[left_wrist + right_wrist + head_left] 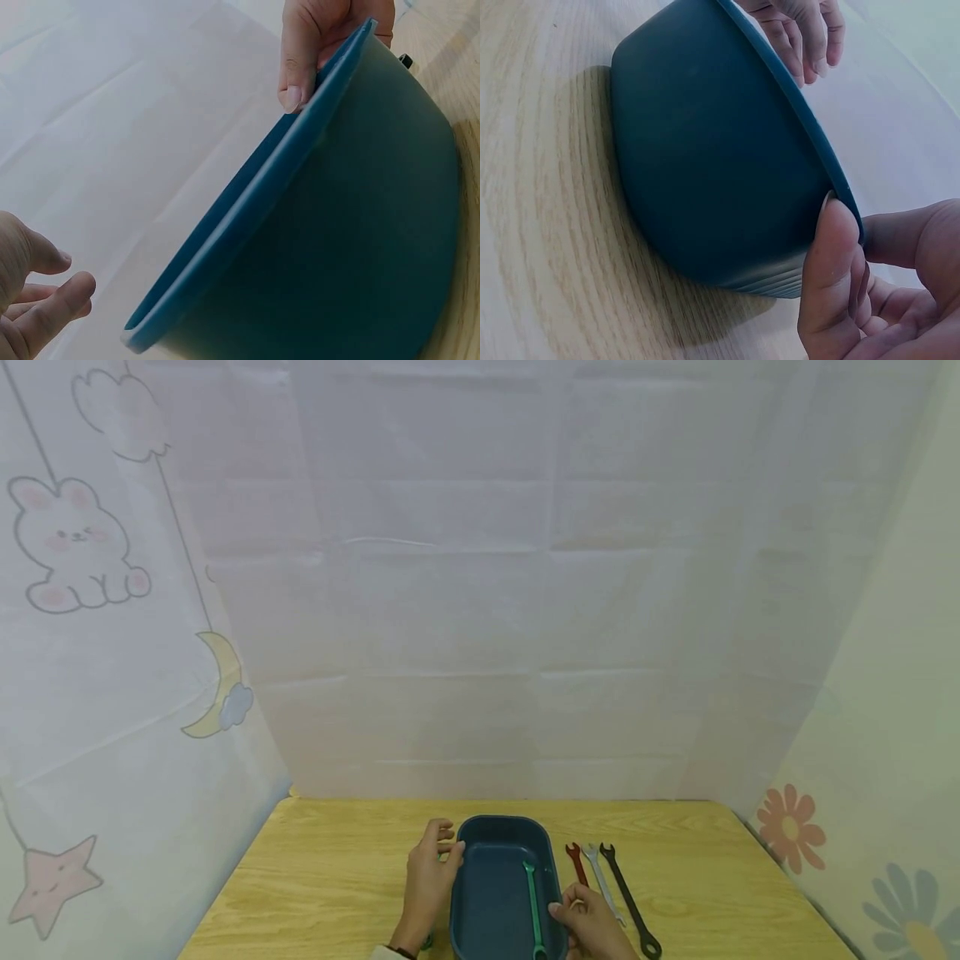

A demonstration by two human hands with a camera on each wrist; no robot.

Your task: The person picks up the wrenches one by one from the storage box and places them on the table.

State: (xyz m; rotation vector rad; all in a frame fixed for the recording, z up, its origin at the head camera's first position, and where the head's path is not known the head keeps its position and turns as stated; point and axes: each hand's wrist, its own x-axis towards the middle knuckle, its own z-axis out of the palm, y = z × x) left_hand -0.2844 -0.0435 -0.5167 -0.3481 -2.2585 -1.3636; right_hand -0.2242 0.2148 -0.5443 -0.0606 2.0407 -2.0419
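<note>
A deep dark-blue plastic basin (502, 818) with rounded corners stands on the table, and a green wrench (533, 902) lies inside it. My right hand (592, 922) pinches the basin's right rim between thumb and fingers; the right wrist view shows this grip closely on the basin wall (712, 142). Beside the left rim is my left hand (430, 881), its fingers loosely bent. In the left wrist view a gap separates that hand (34, 300) from the basin. A green piece (428, 941) shows beside my left wrist, mostly hidden.
Right of the basin, a red wrench (576, 862), a silver wrench (602, 877) and a longer black wrench (628, 893) lie side by side on the wooden table (322, 877). White cloth walls (525, 610) with printed cartoon figures and flowers stand behind and at both sides.
</note>
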